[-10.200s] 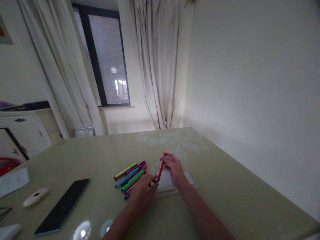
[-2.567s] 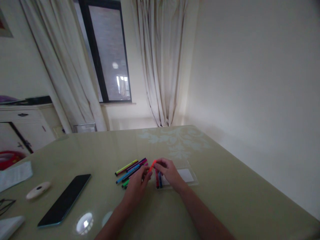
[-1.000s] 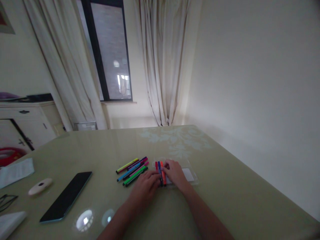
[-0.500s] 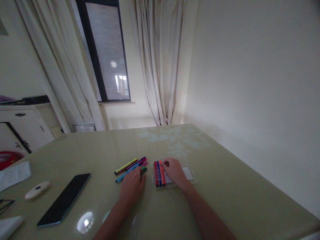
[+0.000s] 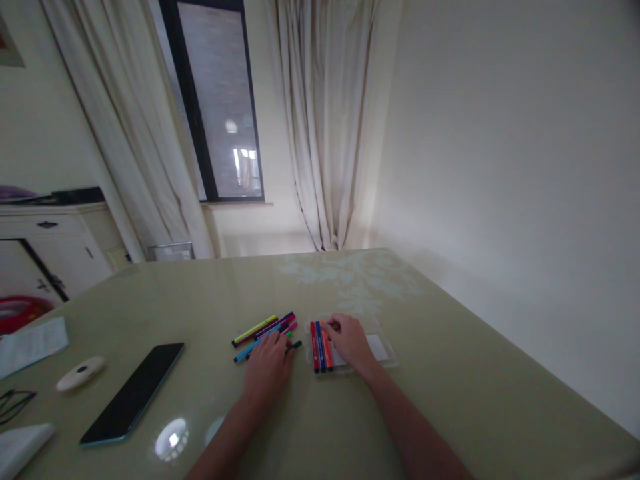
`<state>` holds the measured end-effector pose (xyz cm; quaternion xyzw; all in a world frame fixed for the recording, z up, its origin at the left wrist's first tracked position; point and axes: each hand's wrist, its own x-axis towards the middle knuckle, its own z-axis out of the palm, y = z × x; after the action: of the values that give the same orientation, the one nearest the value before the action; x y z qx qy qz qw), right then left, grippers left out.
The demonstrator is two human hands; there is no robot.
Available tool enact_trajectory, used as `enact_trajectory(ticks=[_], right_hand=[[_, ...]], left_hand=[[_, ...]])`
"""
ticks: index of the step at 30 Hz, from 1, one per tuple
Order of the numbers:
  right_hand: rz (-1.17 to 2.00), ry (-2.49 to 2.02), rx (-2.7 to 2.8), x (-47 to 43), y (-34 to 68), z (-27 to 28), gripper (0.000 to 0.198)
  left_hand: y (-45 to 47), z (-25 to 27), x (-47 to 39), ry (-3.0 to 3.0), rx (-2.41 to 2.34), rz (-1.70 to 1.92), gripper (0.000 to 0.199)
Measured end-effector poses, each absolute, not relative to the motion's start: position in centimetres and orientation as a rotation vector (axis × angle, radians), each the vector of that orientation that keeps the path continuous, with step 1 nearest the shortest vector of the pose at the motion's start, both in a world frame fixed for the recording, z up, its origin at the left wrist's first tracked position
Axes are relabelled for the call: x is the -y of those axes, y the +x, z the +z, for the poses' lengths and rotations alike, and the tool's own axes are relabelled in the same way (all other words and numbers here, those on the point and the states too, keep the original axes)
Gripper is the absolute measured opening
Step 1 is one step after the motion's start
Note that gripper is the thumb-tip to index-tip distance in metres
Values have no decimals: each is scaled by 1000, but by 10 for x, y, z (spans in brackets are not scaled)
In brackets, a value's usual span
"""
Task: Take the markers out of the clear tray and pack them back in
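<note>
My left hand (image 5: 269, 363) rests over a loose pile of felt-tip markers, its fingers closed on a dark green marker (image 5: 296, 345) whose end sticks out past the thumb. In the pile are a yellow marker (image 5: 255, 331), a light blue marker (image 5: 245, 351) and several others, partly under the hand. To the right lies a clear plastic case (image 5: 390, 357). Inside at its left, a red marker (image 5: 314, 347), a dark blue marker (image 5: 320, 347) and an orange marker (image 5: 327, 352) stand side by side. Thumb and fingers of my right hand (image 5: 349, 340) pinch near the orange marker's upper end.
On the left of the glossy table (image 5: 450, 373) lie a black phone (image 5: 134, 392), a white oval object (image 5: 80, 373), a paper sheet (image 5: 33, 345), a dark cable or glasses frame (image 5: 16, 405) and a white object (image 5: 25, 443). A wall (image 5: 525, 200) borders the right side.
The dark green marker's end now juts farther right from my left hand, at a changed angle. My right hand stays at the orange marker. The view has shifted slightly.
</note>
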<state>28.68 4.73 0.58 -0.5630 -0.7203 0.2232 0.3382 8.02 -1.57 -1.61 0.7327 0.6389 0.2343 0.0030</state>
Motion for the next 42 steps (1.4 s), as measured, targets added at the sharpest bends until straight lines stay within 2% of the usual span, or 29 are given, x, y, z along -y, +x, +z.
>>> enact_trajectory(ticks=[3,10,24,33,42], right_hand=[[722,-1302,1868,-47,284,5,26],[1126,-823,1860,-39,275,9,24],[1236,-902,1339,-51,283,11,42],[1242,-896,1193,-53,286,12,39],[1429,-830,1246,-50,282,8,38]], left_hand=[[86,-14,14,2216,-1913,838,20],[98,-14,19,2077,-1573,1047,25],[94,-20,15,2037,-1571,1122,31],[94,-22,16,2102,-1594,1054,31],[95,-24,18,2268,-1555,916,30]])
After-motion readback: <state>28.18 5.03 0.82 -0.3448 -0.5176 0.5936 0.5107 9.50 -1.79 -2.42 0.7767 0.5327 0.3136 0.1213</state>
